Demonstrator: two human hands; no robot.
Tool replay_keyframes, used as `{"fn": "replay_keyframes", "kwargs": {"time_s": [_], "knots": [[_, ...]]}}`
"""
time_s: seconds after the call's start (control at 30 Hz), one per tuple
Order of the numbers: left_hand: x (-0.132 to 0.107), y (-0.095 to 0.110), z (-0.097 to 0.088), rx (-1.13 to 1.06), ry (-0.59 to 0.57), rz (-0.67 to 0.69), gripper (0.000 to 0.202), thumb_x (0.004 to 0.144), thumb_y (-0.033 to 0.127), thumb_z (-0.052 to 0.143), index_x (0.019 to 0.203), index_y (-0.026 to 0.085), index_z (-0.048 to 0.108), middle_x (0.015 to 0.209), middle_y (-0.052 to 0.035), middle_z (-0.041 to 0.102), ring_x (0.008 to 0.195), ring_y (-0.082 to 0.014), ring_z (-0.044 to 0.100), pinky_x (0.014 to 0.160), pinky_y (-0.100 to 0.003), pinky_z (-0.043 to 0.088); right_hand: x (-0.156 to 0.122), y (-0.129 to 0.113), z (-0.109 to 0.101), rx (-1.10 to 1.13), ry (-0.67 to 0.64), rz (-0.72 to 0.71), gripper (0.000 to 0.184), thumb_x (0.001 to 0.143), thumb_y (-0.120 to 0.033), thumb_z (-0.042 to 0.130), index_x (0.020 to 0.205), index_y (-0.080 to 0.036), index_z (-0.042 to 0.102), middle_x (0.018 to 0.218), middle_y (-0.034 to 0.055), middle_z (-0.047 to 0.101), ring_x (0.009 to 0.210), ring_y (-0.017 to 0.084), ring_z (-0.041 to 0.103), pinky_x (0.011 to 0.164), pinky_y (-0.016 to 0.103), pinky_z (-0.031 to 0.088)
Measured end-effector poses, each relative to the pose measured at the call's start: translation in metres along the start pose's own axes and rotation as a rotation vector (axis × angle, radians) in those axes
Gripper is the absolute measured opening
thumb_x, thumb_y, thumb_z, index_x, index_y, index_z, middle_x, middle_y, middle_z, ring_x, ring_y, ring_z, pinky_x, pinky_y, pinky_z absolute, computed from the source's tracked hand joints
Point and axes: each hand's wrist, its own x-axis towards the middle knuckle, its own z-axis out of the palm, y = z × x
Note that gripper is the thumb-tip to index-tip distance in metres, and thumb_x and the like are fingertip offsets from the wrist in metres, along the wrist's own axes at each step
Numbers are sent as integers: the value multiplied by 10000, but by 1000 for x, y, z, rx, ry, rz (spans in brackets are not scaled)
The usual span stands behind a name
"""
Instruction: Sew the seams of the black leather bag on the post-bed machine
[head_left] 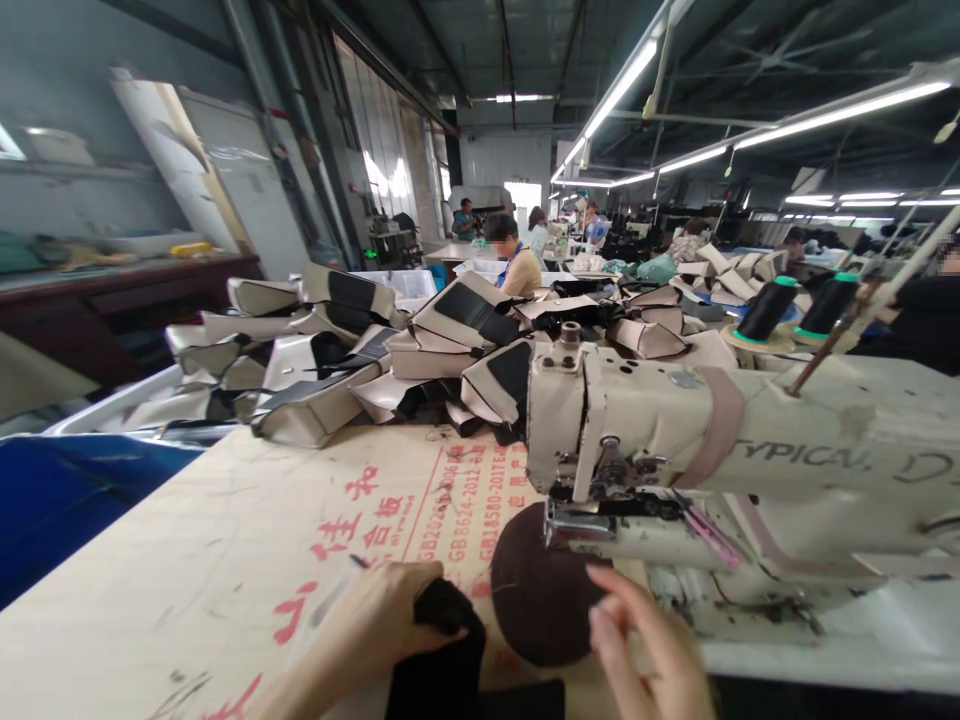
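My left hand [382, 620] is closed on a piece of black fabric [442, 660] at the bottom middle, its thumb and fingers pinching the upper edge. A thin dark tip [358, 562] shows beside this hand; what it belongs to is hidden. To the right, my right hand [652, 640] has its index finger stretched out and nothing visible in it. Just left of its fingertips lies a round dark brown pad [547, 590], flat on the board, its upper edge by the presser foot of the sewing machine [637, 430].
Under my hands is a plywood board [225, 540] with red lettering. Beige and black sewn pieces [322, 400] are heaped behind it. Black thread cones [769, 310] stand behind the machine, and pink-handled snips [709, 535] hang on it. Another person [521, 265] sits beyond the heap.
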Motion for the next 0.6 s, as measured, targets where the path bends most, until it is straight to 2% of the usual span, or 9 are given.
{"fn": "replay_keyframes", "kwargs": {"time_s": [0.03, 0.1, 0.2, 0.27, 0.33, 0.43, 0.47, 0.53, 0.6], "knots": [[-1, 4, 2, -2, 2, -7, 349, 659, 561, 571, 745, 224, 597, 706, -4, 665, 669, -193, 605, 528, -233, 313, 10, -12, 24, 119, -37, 41, 381, 893, -248, 438, 1254, -130, 412, 739, 29, 631, 582, 108, 592, 576, 189, 487], [-2, 9, 5, 1, 22, -30, 341, 676, 551, 559, 739, 217, 588, 690, -3, 660, 648, -186, 601, 520, -232, 304, 32, -33, 59, 244, 40, 165, 470, 912, -272, 404, 1329, -103, 266, 811, 50, 621, 620, 111, 590, 581, 197, 485], [-3, 9, 6, 25, 59, -37, 345, 688, 550, 546, 740, 211, 579, 694, -8, 659, 642, -189, 597, 513, -235, 293, 55, -46, 80, 311, 222, 288, 431, 922, -293, 389, 1279, -80, 274, 760, 43, 595, 586, 106, 570, 546, 190, 461], [0, 10, 5, 39, 63, -15, 357, 691, 563, 537, 738, 211, 579, 703, -12, 660, 648, -192, 599, 509, -236, 289, 60, -41, 78, 246, 248, 255, 337, 928, -298, 381, 1193, -90, 362, 657, 7, 559, 536, 99, 550, 514, 178, 433], [6, 15, 6, 60, 65, 3, 376, 689, 579, 527, 739, 211, 583, 705, -19, 661, 653, -200, 605, 507, -240, 289, 59, -26, 65, 81, 135, 82, 274, 922, -305, 405, 1106, -107, 451, 587, -13, 536, 504, 98, 539, 501, 176, 412], [16, 23, 11, 102, 61, 32, 369, 674, 561, 547, 768, 208, 601, 732, -40, 671, 694, -229, 620, 517, -252, 305, 53, -2, 37, -134, -51, -171, 199, 901, -297, 458, 985, -142, 550, 590, -9, 560, 498, 94, 539, 520, 184, 408], [16, 22, 13, 112, 50, 41, 358, 667, 542, 560, 775, 204, 608, 742, -48, 673, 708, -239, 624, 525, -256, 314, 51, 3, 28, -153, -40, -203, 179, 894, -286, 472, 967, -149, 561, 606, -6, 568, 504, 92, 537, 534, 186, 415], [8, 14, 19, 103, 20, 21, 320, 663, 494, 572, 776, 197, 615, 751, -56, 675, 716, -245, 626, 536, -263, 333, 43, 5, 17, -136, 108, -203, 181, 879, -249, 488, 1015, -147, 549, 682, 17, 596, 559, 99, 556, 569, 191, 441], [-11, 1, 21, 48, -11, -57, 274, 680, 448, 551, 776, 199, 614, 752, -50, 675, 709, -233, 626, 547, -264, 353, 32, -4, 21, -107, 236, -209, 241, 876, -213, 464, 1099, -134, 511, 813, 63, 621, 675, 124, 594, 615, 201, 471]]}}
